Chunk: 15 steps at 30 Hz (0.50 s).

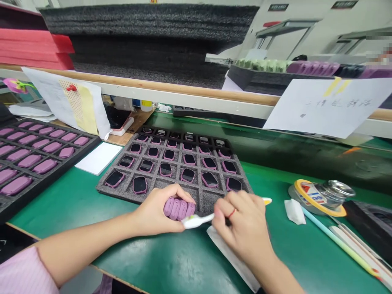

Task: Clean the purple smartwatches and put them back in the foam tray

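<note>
My left hand (pixel 162 210) is closed around several purple watch cases (pixel 179 209) stacked side by side, just over the near edge of a foam tray. A white toothbrush (pixel 196 221) with a yellow handle end is gripped in my right hand (pixel 241 222); its head is at the lower edge of the watch cases, where the bristles are partly hidden. Behind both hands lies the grey foam tray (pixel 122 191), its compartments holding purple watches (pixel 140 185) with dark screens. Under my right hand is a white strip of paper (pixel 234 257) on the green table.
A second foam tray (pixel 58 173) with purple cases stands at the left, beside a white paper pad (pixel 99 158). On the right are a metal-topped dispenser bottle (pixel 321 196), a crumpled tissue (pixel 295 211) and a blue-yellow stick (pixel 339 241). A shelf (pixel 183 96) runs across above the table.
</note>
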Available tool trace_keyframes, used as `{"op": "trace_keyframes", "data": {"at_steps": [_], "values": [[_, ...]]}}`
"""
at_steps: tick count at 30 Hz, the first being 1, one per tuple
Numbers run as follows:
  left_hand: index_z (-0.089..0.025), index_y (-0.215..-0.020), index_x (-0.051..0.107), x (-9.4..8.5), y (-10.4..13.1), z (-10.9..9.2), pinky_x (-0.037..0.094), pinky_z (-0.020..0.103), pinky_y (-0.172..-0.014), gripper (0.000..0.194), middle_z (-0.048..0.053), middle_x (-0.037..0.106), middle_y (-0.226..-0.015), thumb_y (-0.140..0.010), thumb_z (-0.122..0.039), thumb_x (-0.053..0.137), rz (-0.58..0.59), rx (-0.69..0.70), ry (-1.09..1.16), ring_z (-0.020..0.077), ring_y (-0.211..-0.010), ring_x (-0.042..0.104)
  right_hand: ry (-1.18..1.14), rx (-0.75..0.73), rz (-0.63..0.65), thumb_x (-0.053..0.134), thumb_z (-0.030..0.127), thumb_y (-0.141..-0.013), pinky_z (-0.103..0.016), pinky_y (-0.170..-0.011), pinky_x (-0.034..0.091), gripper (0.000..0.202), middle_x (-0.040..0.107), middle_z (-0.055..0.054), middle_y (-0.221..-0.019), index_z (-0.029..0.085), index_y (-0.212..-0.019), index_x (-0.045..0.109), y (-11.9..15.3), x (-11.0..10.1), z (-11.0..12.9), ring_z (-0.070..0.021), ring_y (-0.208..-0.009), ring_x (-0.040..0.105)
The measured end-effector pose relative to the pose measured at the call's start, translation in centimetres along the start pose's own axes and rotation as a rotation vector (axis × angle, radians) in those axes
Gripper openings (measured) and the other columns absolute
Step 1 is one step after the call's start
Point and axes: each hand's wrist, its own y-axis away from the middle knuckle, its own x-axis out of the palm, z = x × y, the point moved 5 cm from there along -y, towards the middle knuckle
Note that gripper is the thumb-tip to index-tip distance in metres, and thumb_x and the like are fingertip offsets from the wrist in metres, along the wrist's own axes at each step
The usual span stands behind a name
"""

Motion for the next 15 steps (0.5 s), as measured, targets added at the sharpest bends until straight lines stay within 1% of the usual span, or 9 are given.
{"op": "trace_keyframes", "data": {"at_steps": [3, 5, 7, 10, 15], "values": [[-0.020, -0.095, 0.057, 0.0, 0.0, 0.0, 0.051, 0.037, -0.094, 0.039, 0.007, 0.073, -0.109, -0.067, -0.019, 0.084, -0.013, -0.020, -0.014, 0.0222, -0.101, 0.069, 0.072, 0.093, -0.054, 0.044, 0.024, -0.097, -0.033, -0.062, 0.026, 0.035, 0.047, -0.001, -0.058, 0.021, -0.063, 0.053, 0.1, -0.1, -1.0, -0.0179, -0.062, 0.041], [-0.020, -0.094, 0.056, 0.1, 0.1, 0.0, 0.051, 0.037, -0.094, 0.039, 0.006, 0.073, -0.108, -0.067, -0.020, 0.084, -0.014, -0.022, -0.021, 0.0218, -0.100, 0.069, 0.024, 0.127, -0.069, 0.043, 0.024, -0.098, -0.033, -0.063, 0.027, 0.034, 0.048, -0.001, -0.059, 0.020, -0.065, 0.053, 0.2, -0.2, -1.3, -0.0176, -0.063, 0.043], [-0.020, -0.096, 0.057, 0.2, 0.1, 0.0, 0.051, 0.037, -0.094, 0.039, 0.006, 0.073, -0.108, -0.067, -0.019, 0.083, -0.007, -0.017, -0.027, 0.0217, -0.100, 0.070, -0.041, 0.086, -0.031, 0.041, 0.023, -0.098, -0.033, -0.066, 0.028, 0.036, 0.048, 0.000, -0.061, 0.020, -0.064, 0.052, 0.1, 0.0, -0.7, -0.0167, -0.063, 0.042], [-0.020, -0.096, 0.057, 0.2, 0.0, 0.0, 0.051, 0.037, -0.094, 0.039, 0.006, 0.073, -0.108, -0.067, -0.019, 0.083, -0.014, -0.009, -0.030, 0.0221, -0.101, 0.070, -0.036, 0.020, 0.005, 0.044, 0.023, -0.097, -0.033, -0.068, 0.028, 0.037, 0.048, 0.000, -0.061, 0.020, -0.061, 0.053, -0.4, 0.2, 0.2, -0.0161, -0.064, 0.041], [-0.020, -0.096, 0.058, 0.1, 0.0, 0.0, 0.052, 0.036, -0.093, 0.039, 0.006, 0.074, -0.109, -0.066, -0.016, 0.082, -0.012, -0.006, -0.057, 0.0223, -0.101, 0.070, -0.097, -0.051, 0.066, 0.047, 0.020, -0.092, -0.033, -0.069, 0.029, 0.034, 0.047, 0.000, -0.062, 0.019, -0.058, 0.053, -1.1, 0.9, 0.1, -0.0152, -0.064, 0.041]]}}
